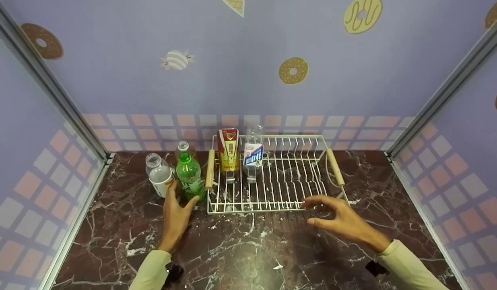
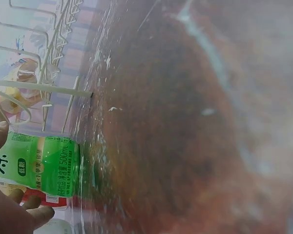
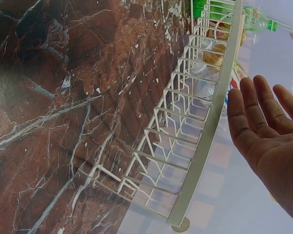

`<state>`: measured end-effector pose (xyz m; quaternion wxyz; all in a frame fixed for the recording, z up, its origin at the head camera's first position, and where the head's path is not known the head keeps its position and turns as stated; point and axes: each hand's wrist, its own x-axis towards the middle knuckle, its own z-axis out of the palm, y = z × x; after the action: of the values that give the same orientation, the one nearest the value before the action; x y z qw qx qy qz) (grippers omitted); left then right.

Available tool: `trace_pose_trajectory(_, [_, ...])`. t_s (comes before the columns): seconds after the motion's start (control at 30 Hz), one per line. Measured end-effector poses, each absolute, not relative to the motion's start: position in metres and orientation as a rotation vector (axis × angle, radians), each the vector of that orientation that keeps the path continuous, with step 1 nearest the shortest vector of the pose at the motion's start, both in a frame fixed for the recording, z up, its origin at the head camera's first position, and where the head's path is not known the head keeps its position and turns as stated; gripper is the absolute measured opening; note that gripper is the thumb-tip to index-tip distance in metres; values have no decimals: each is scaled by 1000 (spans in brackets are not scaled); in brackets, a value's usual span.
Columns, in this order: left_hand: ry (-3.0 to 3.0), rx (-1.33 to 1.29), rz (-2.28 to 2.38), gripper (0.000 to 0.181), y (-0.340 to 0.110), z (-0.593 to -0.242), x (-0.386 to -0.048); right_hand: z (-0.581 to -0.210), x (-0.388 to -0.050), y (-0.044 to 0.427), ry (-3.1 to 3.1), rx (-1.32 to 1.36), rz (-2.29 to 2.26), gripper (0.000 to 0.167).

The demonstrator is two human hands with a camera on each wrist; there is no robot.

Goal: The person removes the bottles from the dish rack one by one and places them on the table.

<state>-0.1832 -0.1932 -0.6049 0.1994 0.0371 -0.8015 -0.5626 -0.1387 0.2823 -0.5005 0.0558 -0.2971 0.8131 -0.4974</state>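
A green plastic bottle [image 1: 188, 173] stands upright left of a white wire rack [image 1: 272, 210]. My left hand [image 1: 176, 213] is at that bottle, thumb on one side and fingers on the other. In the left wrist view the bottle's lower part [image 2: 56, 163] lies between the thumb and the loosely spread fingers [image 2: 31, 207]; whether they touch it I cannot tell. My right hand [image 1: 339, 217] hovers at the rack's front right, fingers parted and holding nothing. In the right wrist view its palm [image 3: 278, 131] shows beside the rack's rim.
A clear bottle with a white label [image 1: 161, 181] and another clear bottle [image 1: 183, 148] stand near the green one. Inside the rack, neck down, are a red-and-gold labelled bottle [image 1: 229, 151] and a clear bottle with a blue-and-white label [image 1: 253, 155]. Wooden handles [image 1: 335, 167] flank the rack.
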Motion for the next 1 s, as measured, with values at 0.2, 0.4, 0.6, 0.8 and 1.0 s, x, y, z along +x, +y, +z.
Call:
trace_pose_trajectory(0.2, [-2266,62,-1550,79,-194,-599,-167,-499,-139,283,2469,-902,-1511,48])
trace_pose_trajectory(0.4, [-2300,75,-1588,76,-195,-589,-149,-499,-141,283,2529,-906,-1487,47])
trace_pose_trajectory(0.6, [-2347,51,-1621,74,-193,-576,-139,-499,-141,282,2529,-827,-1511,49])
trace_pose_trajectory(0.8, [-2398,-33,-1608,72,-187,-565,-131,-499,-143,281,2515,-864,-1534,46])
trace_pose_trajectory(1.0, [-2450,-180,-1606,80,-180,-558,-126,-500,-148,282,2502,-956,-1561,43])
